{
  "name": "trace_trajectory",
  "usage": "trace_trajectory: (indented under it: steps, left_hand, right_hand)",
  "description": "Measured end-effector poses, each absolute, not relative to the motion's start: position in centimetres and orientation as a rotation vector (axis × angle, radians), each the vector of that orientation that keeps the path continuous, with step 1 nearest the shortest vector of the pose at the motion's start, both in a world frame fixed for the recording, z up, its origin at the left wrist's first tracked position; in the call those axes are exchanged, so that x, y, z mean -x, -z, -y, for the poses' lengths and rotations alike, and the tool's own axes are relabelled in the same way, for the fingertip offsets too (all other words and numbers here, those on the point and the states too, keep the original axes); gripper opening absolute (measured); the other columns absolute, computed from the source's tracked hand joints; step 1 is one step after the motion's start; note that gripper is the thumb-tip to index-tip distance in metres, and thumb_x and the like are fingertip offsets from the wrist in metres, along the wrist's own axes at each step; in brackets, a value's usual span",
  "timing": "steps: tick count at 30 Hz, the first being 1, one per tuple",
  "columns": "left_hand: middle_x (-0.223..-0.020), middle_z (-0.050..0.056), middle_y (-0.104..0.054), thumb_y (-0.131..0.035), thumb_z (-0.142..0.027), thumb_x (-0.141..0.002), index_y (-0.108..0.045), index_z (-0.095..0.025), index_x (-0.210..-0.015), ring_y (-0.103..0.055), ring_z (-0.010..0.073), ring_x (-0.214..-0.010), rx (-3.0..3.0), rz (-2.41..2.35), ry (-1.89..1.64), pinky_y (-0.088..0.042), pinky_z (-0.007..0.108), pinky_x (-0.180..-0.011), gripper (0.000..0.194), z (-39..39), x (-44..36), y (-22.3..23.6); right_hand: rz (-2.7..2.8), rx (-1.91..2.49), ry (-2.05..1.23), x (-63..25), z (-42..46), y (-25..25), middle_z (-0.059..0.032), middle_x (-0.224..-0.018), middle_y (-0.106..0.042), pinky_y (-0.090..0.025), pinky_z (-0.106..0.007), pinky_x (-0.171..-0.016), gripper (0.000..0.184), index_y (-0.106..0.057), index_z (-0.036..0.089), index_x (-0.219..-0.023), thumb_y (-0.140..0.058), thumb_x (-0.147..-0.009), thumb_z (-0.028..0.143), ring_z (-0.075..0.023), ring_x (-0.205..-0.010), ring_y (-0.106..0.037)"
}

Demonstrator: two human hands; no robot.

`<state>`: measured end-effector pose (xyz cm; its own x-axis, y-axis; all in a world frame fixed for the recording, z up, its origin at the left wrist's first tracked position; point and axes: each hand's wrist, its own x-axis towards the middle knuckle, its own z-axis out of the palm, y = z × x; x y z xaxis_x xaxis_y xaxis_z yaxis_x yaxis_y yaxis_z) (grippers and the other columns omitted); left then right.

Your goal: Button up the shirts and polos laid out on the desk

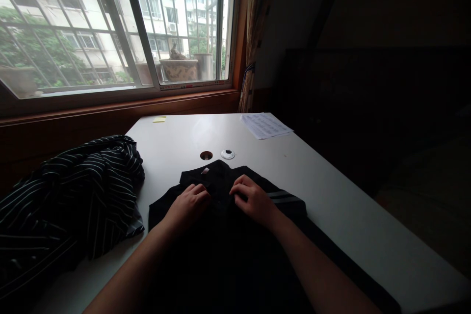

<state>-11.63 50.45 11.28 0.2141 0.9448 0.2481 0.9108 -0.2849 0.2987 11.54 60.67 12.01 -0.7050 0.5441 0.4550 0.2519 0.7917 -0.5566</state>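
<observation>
A black collared shirt (221,250) lies spread on the white table, its collar toward the far side and a small pale label (205,170) inside the neck. Two grey stripes cross its sleeve (289,198) on the right. My left hand (191,201) rests just below the collar, fingers curled down onto the fabric. Opposite it, my right hand (252,198) is closed at the other side of the neck opening, thumb and fingers pinching the cloth. Darkness hides most of the shirt's lower part.
A heap of black-and-white striped cloth (84,191) covers the table's left side. Behind the collar are a round cable hole (206,155) and a round white cover (227,154). Printed papers (265,125) and a yellow sticky note (159,119) lie at the white table's (342,216) far edge.
</observation>
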Motion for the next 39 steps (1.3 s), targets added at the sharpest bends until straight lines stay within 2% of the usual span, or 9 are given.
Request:
trace_trajectory:
  steps: [25, 39]
  left_hand:
    - [-0.099, 0.006, -0.060, -0.054, -0.014, -0.092, -0.063, -0.018, -0.094, -0.054, 0.0200, -0.089, -2.336, -1.850, -0.623, -0.047, 0.030, -0.075, 0.011, -50.3, 11.7, -11.4]
    - [-0.098, 0.005, -0.061, -0.056, -0.015, -0.090, -0.063, -0.019, -0.092, -0.054, 0.0196, -0.088, -2.343, -1.879, -0.637, -0.047, 0.029, -0.073, 0.009, -50.3, 11.8, -11.2]
  right_hand:
    - [2.276, 0.736, -0.497, -12.1, -61.2, -12.6, -0.0024, -0.088, -0.052, -0.046, -0.029, -0.074, 0.017, -0.051, 0.020, -0.073, -0.051, -0.073, 0.003, -0.0158, -0.077, -0.053]
    - [2.164, 0.746, -0.496, -12.0, -61.5, -12.5, -0.0027, -0.088, -0.051, -0.046, -0.032, -0.076, 0.018, -0.053, 0.021, -0.078, -0.050, -0.075, 0.003, -0.0181, -0.081, -0.054]
